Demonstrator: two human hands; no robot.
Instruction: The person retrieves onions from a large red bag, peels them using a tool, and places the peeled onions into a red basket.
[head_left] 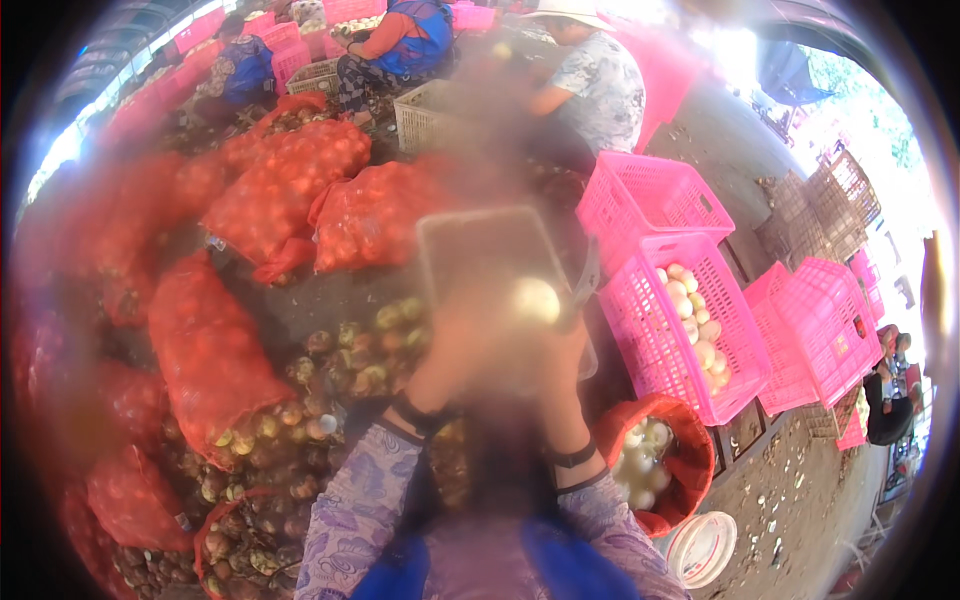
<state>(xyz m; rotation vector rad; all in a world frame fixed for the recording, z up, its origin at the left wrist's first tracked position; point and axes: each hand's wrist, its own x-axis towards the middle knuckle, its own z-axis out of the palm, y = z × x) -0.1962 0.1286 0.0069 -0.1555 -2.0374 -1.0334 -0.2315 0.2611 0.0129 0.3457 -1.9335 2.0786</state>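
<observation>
A hazy smear over the middle of the picture blurs both hands and hides most of their fingers. My left hand (455,345) and my right hand (555,345) are close together in front of me. Between them, nearer the right hand, shows a pale peeled onion (537,300); which hand touches it is unclear. Just beyond the right hand is a grey, blade-like shape (587,272), too blurred to name. Behind the hands stands a pale rectangular container (480,215). Loose unpeeled onions (365,350) lie on the ground left of my left forearm.
Red mesh sacks of onions (210,350) crowd the left. At right stand a pink crate of peeled onions (690,330), a red-lined container of peeled onions (685,425) and a white bucket (703,550). A person in a hat (605,85) sits ahead, with others farther back.
</observation>
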